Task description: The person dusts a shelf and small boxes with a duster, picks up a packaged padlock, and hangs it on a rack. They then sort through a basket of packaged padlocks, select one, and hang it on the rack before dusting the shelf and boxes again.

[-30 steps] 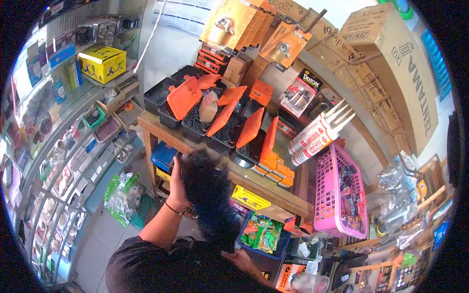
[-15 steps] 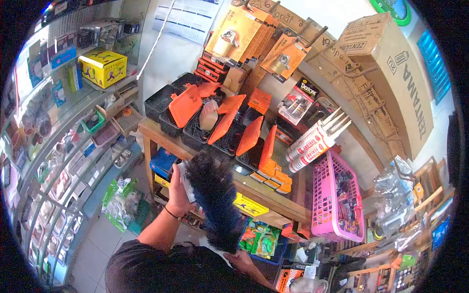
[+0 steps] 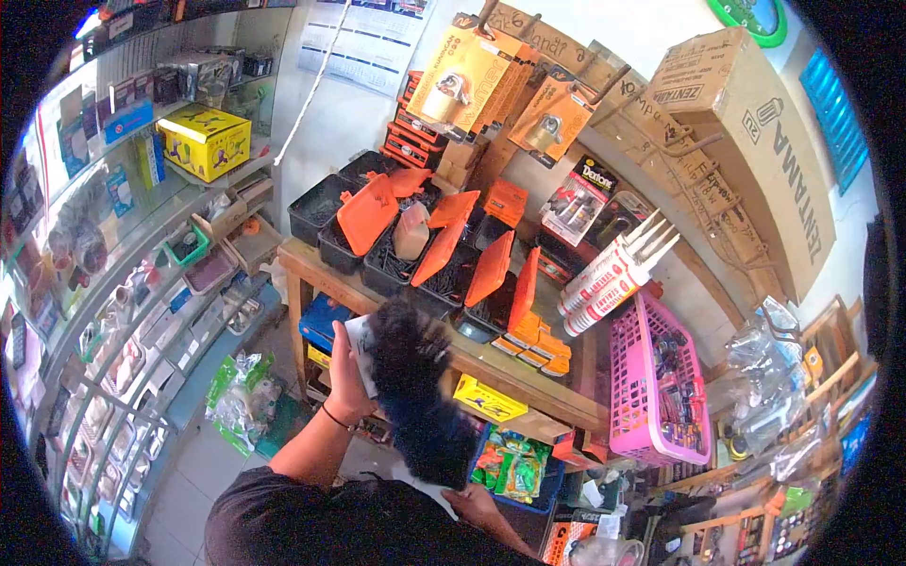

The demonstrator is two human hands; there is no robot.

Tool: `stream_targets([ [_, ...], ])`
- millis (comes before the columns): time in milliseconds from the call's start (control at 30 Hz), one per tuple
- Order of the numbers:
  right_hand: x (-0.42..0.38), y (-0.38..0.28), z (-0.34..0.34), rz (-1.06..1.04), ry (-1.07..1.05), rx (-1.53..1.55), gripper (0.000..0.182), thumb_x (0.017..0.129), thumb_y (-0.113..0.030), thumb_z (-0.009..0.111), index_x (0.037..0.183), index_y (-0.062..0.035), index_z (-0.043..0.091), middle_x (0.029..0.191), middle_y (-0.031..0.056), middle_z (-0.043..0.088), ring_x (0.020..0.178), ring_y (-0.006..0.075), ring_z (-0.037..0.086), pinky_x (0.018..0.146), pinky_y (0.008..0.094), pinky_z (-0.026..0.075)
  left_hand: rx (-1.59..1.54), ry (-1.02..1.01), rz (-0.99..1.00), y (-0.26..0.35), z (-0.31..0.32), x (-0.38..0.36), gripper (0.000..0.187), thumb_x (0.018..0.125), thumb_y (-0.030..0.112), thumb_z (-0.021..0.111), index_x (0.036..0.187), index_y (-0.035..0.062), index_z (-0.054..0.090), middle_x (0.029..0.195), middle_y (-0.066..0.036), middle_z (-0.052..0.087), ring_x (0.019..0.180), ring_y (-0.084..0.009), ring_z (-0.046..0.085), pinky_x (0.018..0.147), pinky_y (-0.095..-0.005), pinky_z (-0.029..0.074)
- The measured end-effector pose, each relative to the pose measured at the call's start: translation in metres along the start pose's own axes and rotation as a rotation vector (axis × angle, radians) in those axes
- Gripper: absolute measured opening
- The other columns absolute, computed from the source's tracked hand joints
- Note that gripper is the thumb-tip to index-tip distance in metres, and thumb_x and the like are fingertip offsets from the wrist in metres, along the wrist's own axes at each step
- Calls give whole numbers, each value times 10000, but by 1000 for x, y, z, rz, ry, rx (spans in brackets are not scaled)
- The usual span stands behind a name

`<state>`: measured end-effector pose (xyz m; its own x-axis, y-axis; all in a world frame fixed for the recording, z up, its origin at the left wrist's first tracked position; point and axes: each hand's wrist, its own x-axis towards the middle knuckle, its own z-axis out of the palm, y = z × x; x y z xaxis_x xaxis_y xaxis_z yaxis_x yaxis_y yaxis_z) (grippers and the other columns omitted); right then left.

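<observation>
My left hand (image 3: 349,382), thumb up, grips a pale flat-sided box (image 3: 362,347); most of it is hidden. A dark, bushy feather duster (image 3: 420,396), blurred by motion, lies against the box's right side and slants down to the lower right. At the duster's lower end is my right hand (image 3: 475,505), its fingers closed around the handle end. Just beyond the duster's tip stands the wooden counter (image 3: 330,280), with black bins (image 3: 382,267) under raised orange lids (image 3: 444,250).
A pink basket (image 3: 623,406) of small packages stands right of the counter, beside white sealant tubes (image 3: 604,288). Padlock packs (image 3: 462,90) hang above. A large carton (image 3: 769,141) is at upper right. Glass shelving (image 3: 104,311) curves along the left, with a green plastic bag (image 3: 241,401) near it.
The view has shifted slightly, so the shelves and counter sit a little right and lower. The duster's brush is more blurred and bends differently. Both hands keep their hold.
</observation>
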<state>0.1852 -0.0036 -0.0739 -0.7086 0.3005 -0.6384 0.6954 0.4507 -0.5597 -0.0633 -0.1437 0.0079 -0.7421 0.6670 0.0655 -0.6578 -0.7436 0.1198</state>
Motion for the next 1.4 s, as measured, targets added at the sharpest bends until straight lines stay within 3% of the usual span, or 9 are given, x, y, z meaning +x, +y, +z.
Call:
stream_targets([
  [200,24,40,14,-285,45,44,412,795,-395,592,565,-56,546,465,2,464,417,82,425,405,265,338,62,-729,-149,9,-17,10,796,797,664,245,1273,33,340,1239,-174,431,1117,-333,446,958,-486,324],
  [300,28,41,10,-98,-47,-118,412,786,-445,566,654,-55,569,500,43,492,458,127,464,446,294,369,9,9,20,2,1,-8,851,762,695,285,1268,12,317,1169,-255,447,1067,-378,468,896,-560,350],
  [600,3,24,-7,-116,-65,15,378,774,-444,588,800,-68,616,550,32,537,504,119,477,485,300,405,69,3,46,-16,4,-11,883,730,723,314,1275,27,317,1188,-228,441,1073,-353,470,891,-535,367],
  [733,4,42,-9,-203,-87,-15,389,771,-446,594,745,-58,609,544,6,521,478,121,469,477,283,399,156,-576,-99,-17,-4,-5,862,742,712,303,1280,38,321,1193,-212,446,1078,-345,470,906,-527,359],
  [833,-7,34,-22,18,-71,163,421,790,-392,591,622,-8,555,493,7,483,450,84,397,419,287,337,91,13,61,-38,20,-17,816,777,682,268,1264,33,353,1188,-159,476,1049,-346,489,915,-458,377],
  [1000,12,81,-15,-266,-37,22,443,769,-442,591,622,-25,560,483,18,479,470,100,441,439,290,359,199,-375,-25,-44,20,-19,835,766,695,269,1235,12,372,1100,-198,518,957,-365,528,798,-515,437],
  [1200,-2,78,-35,-183,-123,4,480,746,-507,588,678,-31,580,530,55,519,495,130,480,471,306,389,26,77,65,-69,41,-25,827,764,699,266,1236,29,375,1139,-201,492,973,-370,520,801,-508,442],
  [1267,2,88,-35,-242,-86,-16,483,746,-509,586,704,-29,588,546,57,527,501,124,479,470,304,388,219,-450,10,-66,27,-20,751,797,662,252,1226,60,387,1204,-151,456,1069,-322,476,912,-476,376],
  [1400,9,107,-31,-214,-74,21,453,753,-485,583,787,-33,603,601,78,548,549,150,507,515,316,411,141,-15,93,-81,40,-23,793,797,662,254,1255,22,347,1173,-157,476,1038,-330,496,886,-482,396],
])
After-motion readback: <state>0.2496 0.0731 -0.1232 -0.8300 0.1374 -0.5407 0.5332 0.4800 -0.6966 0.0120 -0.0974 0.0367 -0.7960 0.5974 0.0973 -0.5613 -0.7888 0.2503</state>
